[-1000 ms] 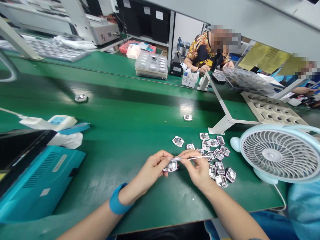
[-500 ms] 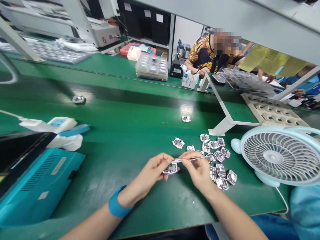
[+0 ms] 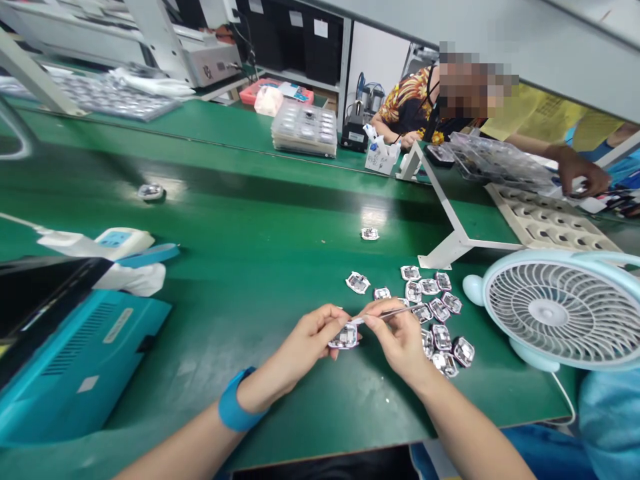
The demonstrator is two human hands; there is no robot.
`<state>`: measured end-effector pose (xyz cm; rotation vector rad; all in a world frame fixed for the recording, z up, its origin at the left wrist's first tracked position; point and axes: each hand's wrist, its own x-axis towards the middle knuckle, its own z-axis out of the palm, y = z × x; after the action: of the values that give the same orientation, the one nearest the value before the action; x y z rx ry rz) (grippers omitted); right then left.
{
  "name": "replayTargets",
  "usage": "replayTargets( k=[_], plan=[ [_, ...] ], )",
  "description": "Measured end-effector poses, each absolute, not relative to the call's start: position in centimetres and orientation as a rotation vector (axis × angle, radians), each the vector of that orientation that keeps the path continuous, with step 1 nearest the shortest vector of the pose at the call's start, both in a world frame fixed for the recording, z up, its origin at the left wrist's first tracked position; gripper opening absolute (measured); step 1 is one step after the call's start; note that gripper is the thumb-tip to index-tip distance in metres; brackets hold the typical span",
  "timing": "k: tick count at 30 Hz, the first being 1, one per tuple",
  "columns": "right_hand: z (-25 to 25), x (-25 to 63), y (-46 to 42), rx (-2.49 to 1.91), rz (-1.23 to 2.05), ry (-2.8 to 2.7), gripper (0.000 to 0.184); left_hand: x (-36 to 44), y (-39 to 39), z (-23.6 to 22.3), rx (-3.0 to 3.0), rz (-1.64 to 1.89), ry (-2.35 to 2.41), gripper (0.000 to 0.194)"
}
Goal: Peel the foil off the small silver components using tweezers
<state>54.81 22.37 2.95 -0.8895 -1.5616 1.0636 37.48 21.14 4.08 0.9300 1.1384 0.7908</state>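
Pinched in my left hand (image 3: 320, 330) is a small squarish electronic device casing (image 3: 344, 337), its inner parts facing up. A blue band circles my left wrist. My right hand (image 3: 400, 337) is closed on slim metal tweezers (image 3: 395, 312), whose tips reach the top edge of the casing. A narrow white piece (image 3: 357, 321) shows between the two hands; what it is I cannot make out. Just right of my right hand lies a group of several similar casings (image 3: 441, 338). Another casing (image 3: 358, 283) rests a little beyond my hands.
A light-blue fan (image 3: 560, 310) stands at the right, beside a white metal bracket (image 3: 445, 252). At the left is a teal machine (image 3: 100, 367) near a power strip (image 3: 125, 243). Stacked clear trays (image 3: 305, 130) sit at the back. A co-worker's hand (image 3: 583, 175) is at the far right.
My hands keep nearly the same place, with the casing tilted slightly more toward me. At the far right, a co-worker's arm has reached in over the trays. The seated person's head has shifted right.
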Motion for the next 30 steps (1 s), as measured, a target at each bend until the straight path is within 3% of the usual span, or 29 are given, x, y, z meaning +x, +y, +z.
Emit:
replayTargets(
  k=[5,13,30],
  plan=[
    [3.38,54.73,22.25,-0.890,0.920,-1.684,0.003,37.48,21.27,3.69,0.919,0.800,1.135,0.027],
    [3.41,54.63,22.29,-0.899,1.085,-1.534,0.004,37.40,21.39,4.14,0.810,0.798,1.105,0.030],
    [3.29,54.58,22.20,-0.940,0.932,-1.596,0.003,37.17,21.37,4.07,0.891,0.810,1.081,0.025]
  ],
)
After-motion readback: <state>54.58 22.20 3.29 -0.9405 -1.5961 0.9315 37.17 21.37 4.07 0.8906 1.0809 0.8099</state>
